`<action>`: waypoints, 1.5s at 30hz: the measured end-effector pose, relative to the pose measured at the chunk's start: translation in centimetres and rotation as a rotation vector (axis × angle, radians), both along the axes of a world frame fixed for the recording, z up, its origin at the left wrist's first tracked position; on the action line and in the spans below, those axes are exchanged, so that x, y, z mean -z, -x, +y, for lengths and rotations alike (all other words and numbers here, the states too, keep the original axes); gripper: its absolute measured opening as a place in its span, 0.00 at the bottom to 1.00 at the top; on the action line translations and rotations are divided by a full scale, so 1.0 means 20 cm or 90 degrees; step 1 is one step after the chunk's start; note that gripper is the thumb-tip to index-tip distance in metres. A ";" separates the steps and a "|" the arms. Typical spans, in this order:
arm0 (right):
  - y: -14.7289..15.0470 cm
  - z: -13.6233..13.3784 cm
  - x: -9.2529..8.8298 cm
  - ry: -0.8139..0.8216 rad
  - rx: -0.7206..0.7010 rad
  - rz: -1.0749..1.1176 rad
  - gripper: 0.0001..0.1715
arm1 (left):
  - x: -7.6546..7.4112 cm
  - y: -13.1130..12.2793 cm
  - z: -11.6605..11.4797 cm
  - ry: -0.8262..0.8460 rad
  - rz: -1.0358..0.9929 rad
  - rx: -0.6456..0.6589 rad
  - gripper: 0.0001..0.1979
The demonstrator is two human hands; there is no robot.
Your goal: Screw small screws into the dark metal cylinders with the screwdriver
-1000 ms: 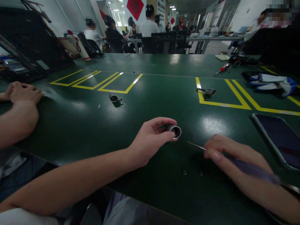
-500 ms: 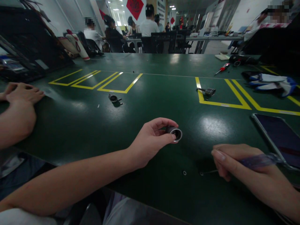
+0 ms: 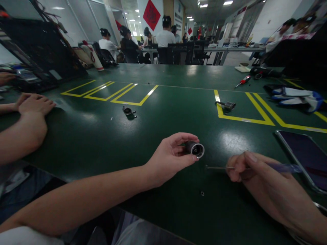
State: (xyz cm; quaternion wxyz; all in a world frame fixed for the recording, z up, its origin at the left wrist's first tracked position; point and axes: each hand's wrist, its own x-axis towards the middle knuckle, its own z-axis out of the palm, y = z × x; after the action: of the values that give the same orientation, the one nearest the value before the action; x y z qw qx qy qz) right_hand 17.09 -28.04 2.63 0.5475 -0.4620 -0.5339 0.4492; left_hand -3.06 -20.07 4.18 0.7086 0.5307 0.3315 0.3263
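- Hands meet low over a wide green table (image 3: pixel 178 98) marked with yellow tape boxes. A co-worker's hand (image 3: pixel 35 103) lies flat near its far left edge, well apart.
- Face up beside the person's right forearm lies a dark phone (image 3: pixel 306 156). A careless sideways sweep of that arm could knock it.
- Curled rather than clenched, the left hand (image 3: pixel 171 158) pinches a small metal cylinder (image 3: pixel 195 149) between thumb and fingertips. It holds the piece just above the table, its open end turned toward the right hand (image 3: pixel 245 168).
- That right hand is closed on a thin screwdriver (image 3: pixel 281 167) with a purple see-through handle. The bare shaft points left, and its tip is near the cylinder but not touching it.
- The cylinder sits in a light fingertip grip only. If the tip arrives off-centre or is pushed hard, the piece could twist free and roll, or the tip could skid into the thumb.
- Between the two wrists a tiny screw (image 3: pixel 202 193) rests on the table. A brushing forearm could flick it away, and it would be hard to spot on the dark surface.
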 end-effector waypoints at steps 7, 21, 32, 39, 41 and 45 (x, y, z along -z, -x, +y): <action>0.01 -0.06 -0.02 -0.156 -0.008 -0.298 0.11 | 0.00 -0.01 -0.02 -0.032 0.051 0.028 0.19; 0.07 -0.13 -0.01 -0.273 0.049 -0.562 0.15 | 0.01 -0.04 -0.05 -0.067 0.063 -0.003 0.13; 0.13 -0.12 -0.07 -0.396 0.065 -0.619 0.12 | 0.03 -0.05 -0.06 -0.105 0.078 -0.041 0.11; 0.07 -0.12 -0.05 -0.230 0.102 -0.412 0.12 | 0.01 -0.04 -0.03 -0.098 0.100 -0.036 0.11; 0.04 -0.11 -0.03 -0.124 0.050 -0.294 0.22 | 0.00 -0.04 -0.02 -0.086 0.104 -0.037 0.12; 0.03 -0.06 0.01 0.054 -0.063 -0.210 0.27 | -0.02 -0.03 0.00 -0.055 0.064 -0.043 0.15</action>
State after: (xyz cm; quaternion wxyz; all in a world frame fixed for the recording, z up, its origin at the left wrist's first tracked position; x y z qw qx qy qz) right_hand 16.54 -29.30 2.49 0.4099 -0.5254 -0.6189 0.4159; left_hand -2.43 -20.09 4.51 0.6558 0.5653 0.3700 0.3369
